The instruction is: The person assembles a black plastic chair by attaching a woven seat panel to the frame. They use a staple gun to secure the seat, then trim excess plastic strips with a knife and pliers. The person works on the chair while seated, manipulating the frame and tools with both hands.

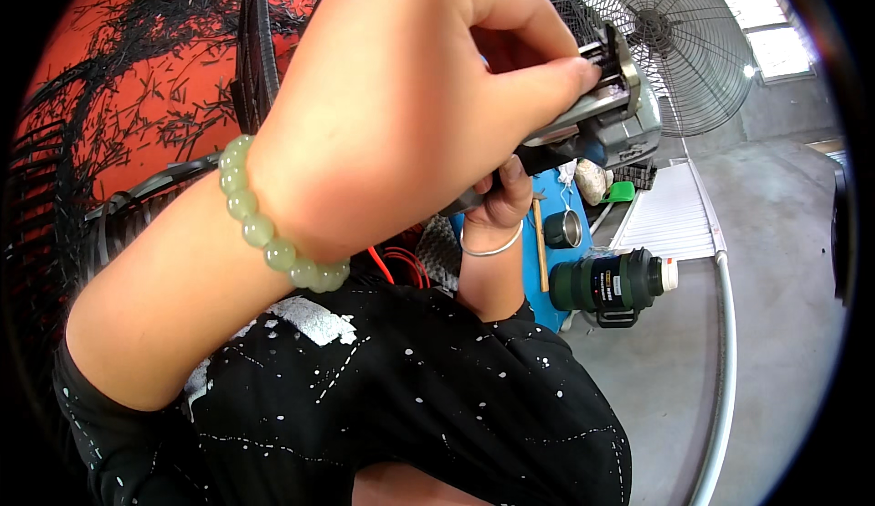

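My left hand (pixel 392 96), wearing a bracelet of pale green beads, reaches across the view. Its thumb and forefinger are pinched at the metal end of a grey and black staple gun (pixel 629 132). Whether a small part sits between the fingertips is hidden. Below and behind it, my right hand (pixel 509 198), with a silver bangle at the wrist, is closed around the tool's dark handle. The left hand covers much of the tool's body. A red hose (pixel 406 264) runs near my lap.
Black strip scraps lie over a red surface (pixel 164 132) at left, beside dark woven strips (pixel 41 205). A blue surface (pixel 547 310) holds a hammer (pixel 541 251) and steel cup (pixel 563 229). A green thermos (pixel 606 287), white panel (pixel 670 210) and large fan (pixel 652 27) stand right.
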